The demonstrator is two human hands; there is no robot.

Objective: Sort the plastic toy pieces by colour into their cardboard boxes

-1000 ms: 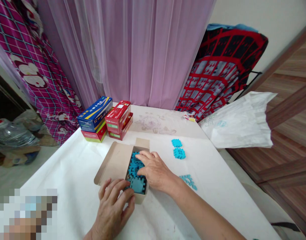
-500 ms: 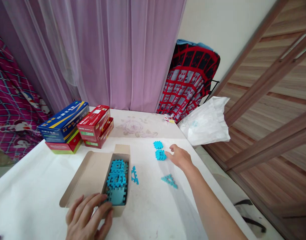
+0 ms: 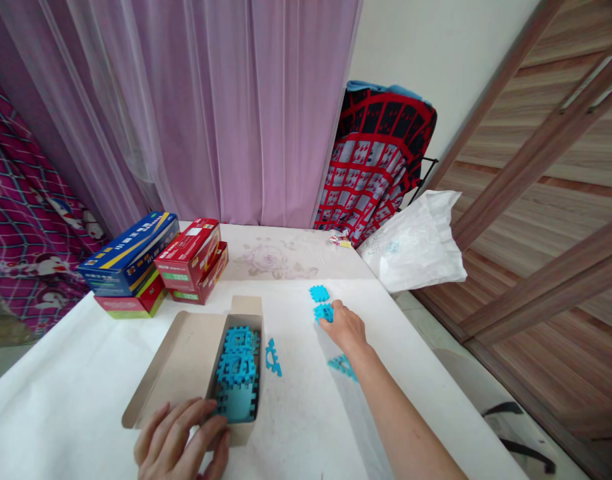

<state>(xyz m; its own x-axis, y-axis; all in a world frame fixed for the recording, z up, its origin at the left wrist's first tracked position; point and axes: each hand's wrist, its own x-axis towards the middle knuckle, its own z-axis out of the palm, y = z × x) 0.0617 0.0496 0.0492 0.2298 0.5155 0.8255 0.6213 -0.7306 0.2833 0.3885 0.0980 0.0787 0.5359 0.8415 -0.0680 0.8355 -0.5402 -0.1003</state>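
An opened cardboard box (image 3: 241,435) holds blue interlocking plastic pieces (image 3: 237,365), some solid and some with cut-out middles. My left hand (image 3: 181,440) grips its near left corner, fingertips over the edge. Farther right, my right hand (image 3: 347,328) has its thumb and fingers closed on a blue toothed square piece (image 3: 323,312), partly hidden by the hand. Just beyond lies a second blue toothed piece (image 3: 319,293). Under my right forearm a triangular piece (image 3: 340,364) is partly covered. Beside the box rests a narrow blue toothed piece (image 3: 273,358).
Blue (image 3: 131,257) and red boxes (image 3: 189,250) are stacked at the back left of the white-covered table (image 3: 86,373). A white bag (image 3: 416,243) sits at the right edge, near a small wrapper (image 3: 341,240). Purple curtains (image 3: 266,120) hang behind.
My right hand has moved left and down onto the blue square piece, and its fingers have closed on it. My left hand stays at the box. The view has shifted slightly.
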